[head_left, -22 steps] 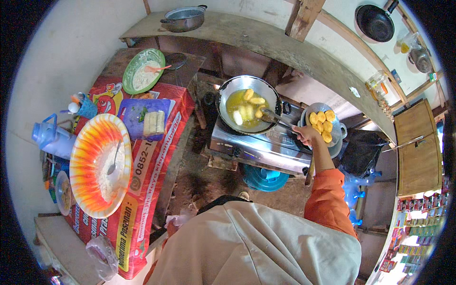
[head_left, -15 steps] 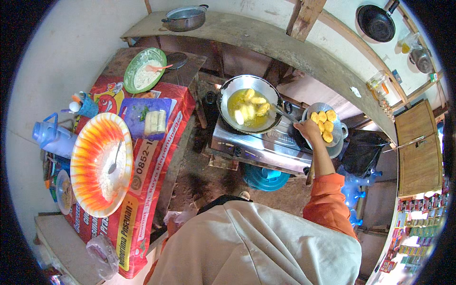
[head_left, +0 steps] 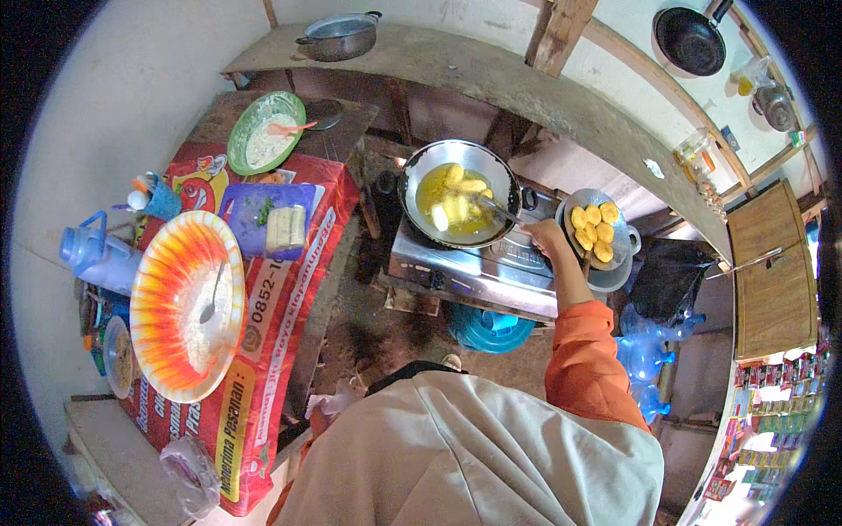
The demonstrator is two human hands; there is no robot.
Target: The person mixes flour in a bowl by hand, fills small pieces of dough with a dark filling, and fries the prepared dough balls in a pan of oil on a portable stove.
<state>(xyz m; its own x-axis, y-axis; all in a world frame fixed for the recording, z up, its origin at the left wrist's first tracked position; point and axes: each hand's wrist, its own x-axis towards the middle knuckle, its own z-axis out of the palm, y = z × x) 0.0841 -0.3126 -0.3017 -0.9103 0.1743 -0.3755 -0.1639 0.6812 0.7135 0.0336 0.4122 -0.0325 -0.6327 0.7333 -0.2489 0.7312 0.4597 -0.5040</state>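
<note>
Closed around the handle of a metal spatula (head_left: pixel 500 210), my right hand (head_left: pixel 545 237) is just right of the wok (head_left: pixel 409 200). The spatula's far end dips among yellow fried pieces (head_left: pixel 454 207) in the oil, so its head is hard to make out. The wok stands on a silver gas stove (head_left: pixel 474 273). Right of my hand, a round strainer (head_left: pixel 619 230) over a grey pot holds several golden fried pieces (head_left: pixel 593 230). A little of my left hand (head_left: pixel 317 422) shows beside my clothing, near a pale pinkish plastic bag (head_left: pixel 335 400); its fingers are hidden.
On the left table are an orange-white bowl of flour (head_left: pixel 158 298), a green batter bowl (head_left: pixel 237 149), a purple board (head_left: pixel 241 230) with pale wrapped-looking pieces, and a blue jug (head_left: pixel 101 254). A teal bucket (head_left: pixel 469 331) sits under the stove; blue water bottles (head_left: pixel 640 359) stand right.
My right hand has moved left from beside the strainer toward the wok. The spatula has shifted with it, and the fried pieces in the oil have moved slightly.
</note>
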